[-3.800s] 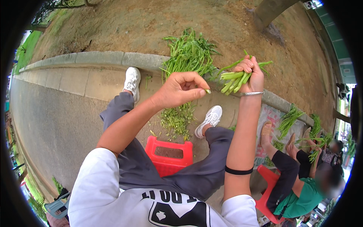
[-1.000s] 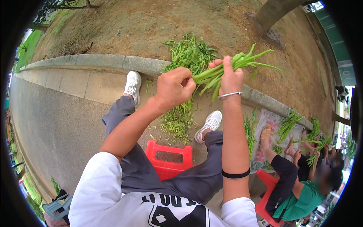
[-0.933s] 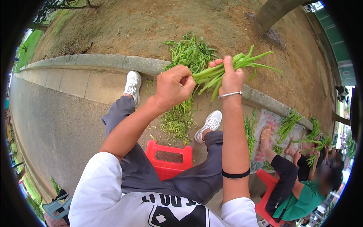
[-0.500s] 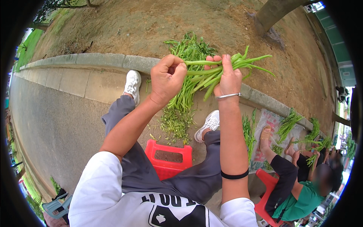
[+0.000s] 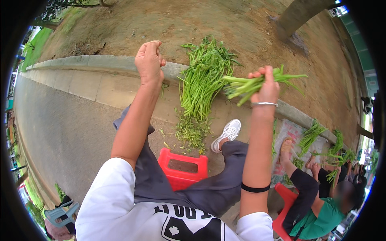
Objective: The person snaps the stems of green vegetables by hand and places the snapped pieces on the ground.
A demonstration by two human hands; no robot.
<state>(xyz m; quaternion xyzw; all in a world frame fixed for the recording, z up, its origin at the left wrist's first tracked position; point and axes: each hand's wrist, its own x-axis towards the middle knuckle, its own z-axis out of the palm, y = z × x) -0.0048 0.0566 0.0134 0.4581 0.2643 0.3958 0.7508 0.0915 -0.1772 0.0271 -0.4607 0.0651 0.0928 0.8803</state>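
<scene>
My right hand [image 5: 267,85], with a silver bangle at the wrist, grips a bunch of long green stems [image 5: 243,87] that looks like water spinach. The stems lie crosswise, sticking out on both sides of the fist. Farther left, my left hand [image 5: 149,62] is raised apart from the bunch with its fingers curled in. Whatever may be between those fingers is hidden. Between my hands, a big heap of the same leafy greens [image 5: 203,76] lies across the kerb onto the pavement. Short torn bits and leaves [image 5: 191,132] are scattered at its near end.
A red plastic stool [image 5: 183,170] stands between my legs. My white shoe [image 5: 226,134] is beside the scraps. A concrete kerb [image 5: 96,62] borders bare soil and a tree trunk [image 5: 299,18]. At right, a person in green [image 5: 321,219] sits by more greens [image 5: 309,136] on a sheet.
My left hand has let go of the stem and swung up and left, away from the bunch. The right hand has shifted right and slightly down, still carrying the stems.
</scene>
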